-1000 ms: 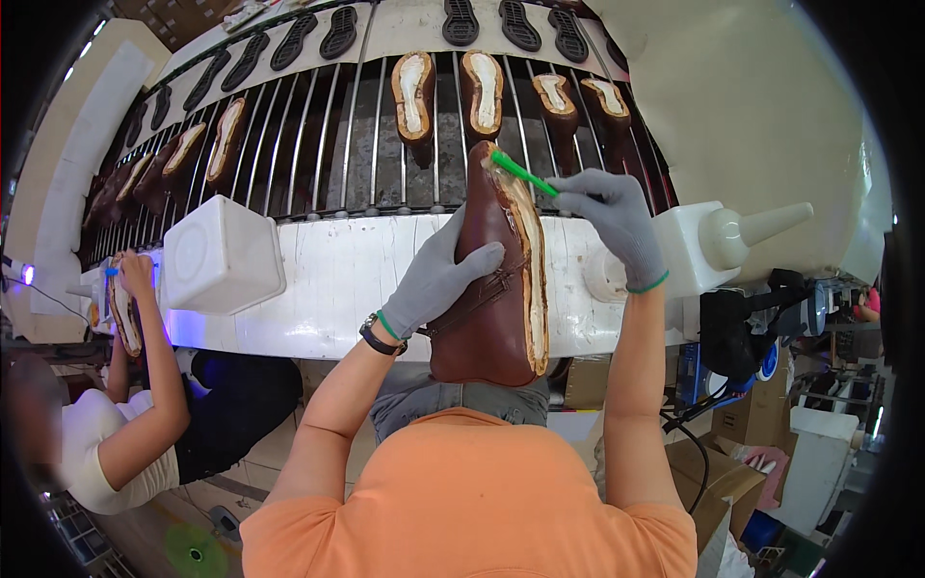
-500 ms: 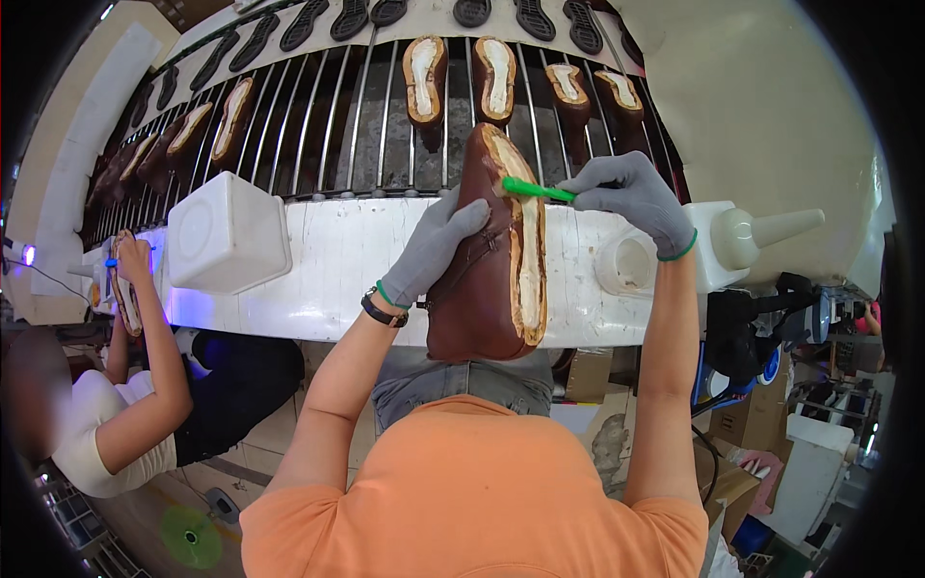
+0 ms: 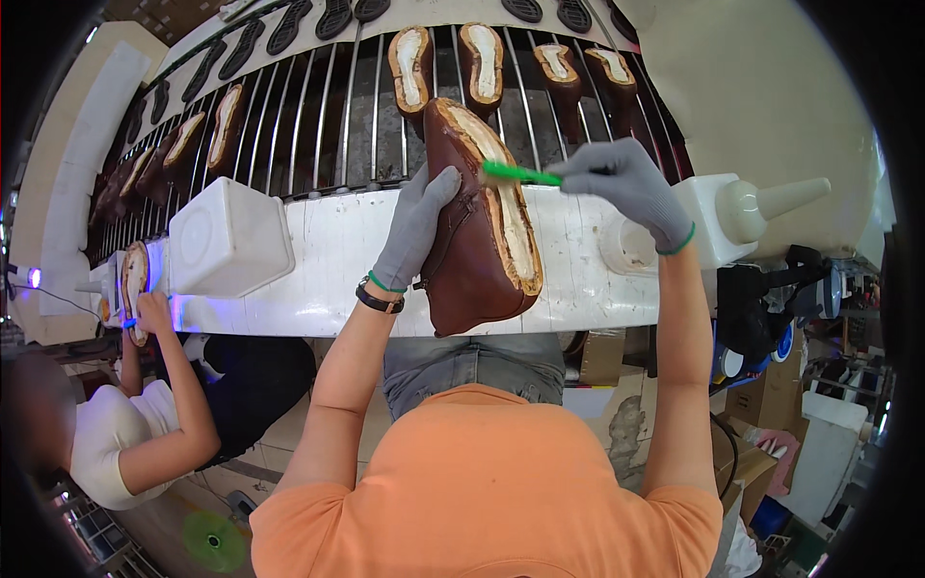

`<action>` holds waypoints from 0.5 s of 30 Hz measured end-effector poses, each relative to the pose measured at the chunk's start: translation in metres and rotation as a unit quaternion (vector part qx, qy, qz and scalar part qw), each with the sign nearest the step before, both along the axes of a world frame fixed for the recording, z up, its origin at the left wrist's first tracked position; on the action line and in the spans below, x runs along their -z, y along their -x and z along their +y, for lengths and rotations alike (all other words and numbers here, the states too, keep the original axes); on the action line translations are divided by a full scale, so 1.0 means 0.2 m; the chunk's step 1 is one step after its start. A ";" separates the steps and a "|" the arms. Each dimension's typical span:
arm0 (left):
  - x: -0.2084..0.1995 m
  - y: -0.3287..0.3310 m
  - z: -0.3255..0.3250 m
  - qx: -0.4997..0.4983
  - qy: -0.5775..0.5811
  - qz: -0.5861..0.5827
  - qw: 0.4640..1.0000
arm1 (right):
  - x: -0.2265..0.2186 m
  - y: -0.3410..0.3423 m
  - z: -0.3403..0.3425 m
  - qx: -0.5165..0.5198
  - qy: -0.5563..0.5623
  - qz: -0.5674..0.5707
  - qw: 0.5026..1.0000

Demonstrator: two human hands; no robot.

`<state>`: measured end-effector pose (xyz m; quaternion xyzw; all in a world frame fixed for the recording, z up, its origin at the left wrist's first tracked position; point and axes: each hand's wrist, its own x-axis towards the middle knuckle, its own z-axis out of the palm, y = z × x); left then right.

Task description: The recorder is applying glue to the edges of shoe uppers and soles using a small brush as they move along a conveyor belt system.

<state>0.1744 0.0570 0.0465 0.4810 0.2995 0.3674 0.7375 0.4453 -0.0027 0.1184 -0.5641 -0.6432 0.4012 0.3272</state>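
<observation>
Under the head camera, a white table (image 3: 337, 255) runs before a metal rack of boots (image 3: 411, 69), undersides bare, with black soles (image 3: 286, 26) lying apart beyond. Your boot (image 3: 474, 246) is held tilted over the table; brushing looks partway along its edge, though how much is coated you cannot tell. Your left hand (image 3: 412, 229) curls round the boot's side; your right hand (image 3: 628, 191) pinches the green brush (image 3: 523, 174), its head against the underside's rim.
</observation>
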 end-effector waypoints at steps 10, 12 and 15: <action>-0.03 0.04 0.03 -0.024 -0.017 0.009 1.000 | -0.09 0.04 -0.10 -0.133 0.043 0.018 0.990; -0.02 0.05 0.03 -0.028 -0.021 0.028 0.999 | -0.04 0.06 -0.05 -0.063 0.011 0.026 0.998; 0.03 0.07 0.04 -0.018 -0.007 -0.037 0.999 | 0.03 0.06 0.01 -0.014 -0.056 -0.003 0.998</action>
